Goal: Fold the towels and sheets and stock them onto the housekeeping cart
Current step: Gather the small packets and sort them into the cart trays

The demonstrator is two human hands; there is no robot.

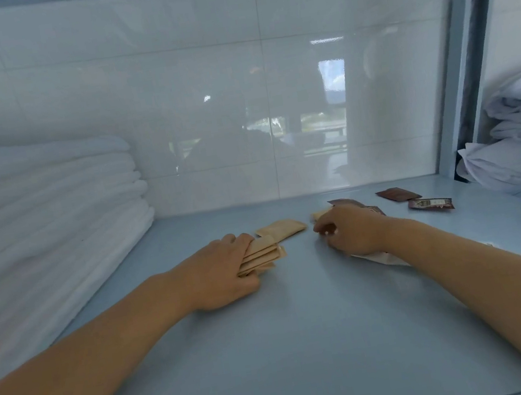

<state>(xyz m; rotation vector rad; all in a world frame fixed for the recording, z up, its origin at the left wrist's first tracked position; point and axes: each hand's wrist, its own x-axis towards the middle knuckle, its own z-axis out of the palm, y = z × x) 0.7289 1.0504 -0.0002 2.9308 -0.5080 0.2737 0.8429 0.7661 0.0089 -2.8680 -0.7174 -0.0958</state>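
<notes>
1. Both hands work on a pale blue shelf (304, 310) backed by glossy white tiles; it looks like a shelf of the housekeeping cart, though the frame alone cannot confirm that.

2. The left hand (226, 267) lies with its fingers curled round a stack of tan sachets (261, 255), clamping them edge-on against the shelf. Holding them squared like this probably keeps the stack tidy while more are gathered.

3. 1 loose tan sachet (281, 230) lies flat just beyond that stack, between the 2 hands and apart from both, likely next to be collected.

4. The right hand (349, 231) is curled, knuckles up, over a white packet (384, 258) whose edge shows beneath the wrist. Its fingertips are blurred, so whether it pinches anything, or only rests there, I cannot tell.

5. 2 dark brown sachets (397, 194) (431, 204) lie to the right of that hand, apart from it, and another shows just behind it. The colours seem to be kept in separate groups.

6. The task's own linen is already placed: folded white towels (43, 211) stand stacked at the shelf's left end, out of the hands' way.

7. Crumpled white sheets (515, 136) sit in the neighbouring bay on the right, seemingly unfolded, so folding appears unfinished.
</notes>
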